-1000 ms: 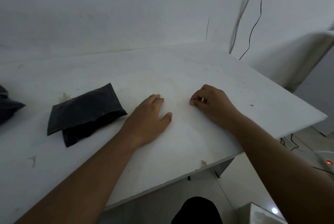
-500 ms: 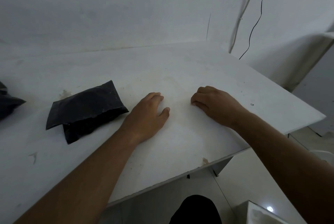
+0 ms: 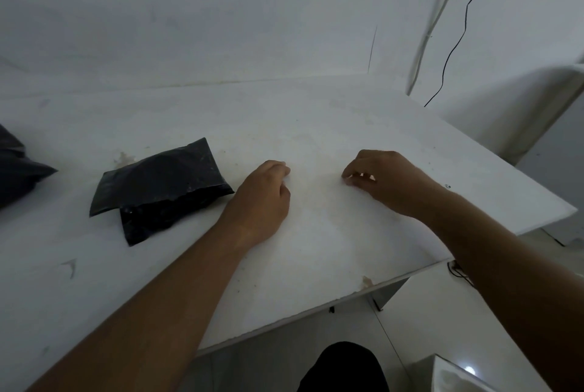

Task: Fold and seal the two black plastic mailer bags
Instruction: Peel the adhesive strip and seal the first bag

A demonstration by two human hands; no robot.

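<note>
far-left bag: second black mailer (image 3: 19, 170) pokes in at the left edge, mostly out of frame; well apart from both hands; can't tell if it's sealed
near bag: black mailer bag (image 3: 161, 186) lies on the table (image 3: 316, 265) just left of the left hand; long axis runs left-to-right, tilted away at the right end; glossy, crinkly, looks folded over, one corner sticking out below
left hand: left hand (image 3: 262, 198) rests on the table, fingers loosely curled, holding nothing; clearly the nearer one, so I'd guess it reaches
right hand: right hand (image 3: 388, 183) has curled fingertips on the table, nothing visibly in it; left hand sits between it and the bag
</note>
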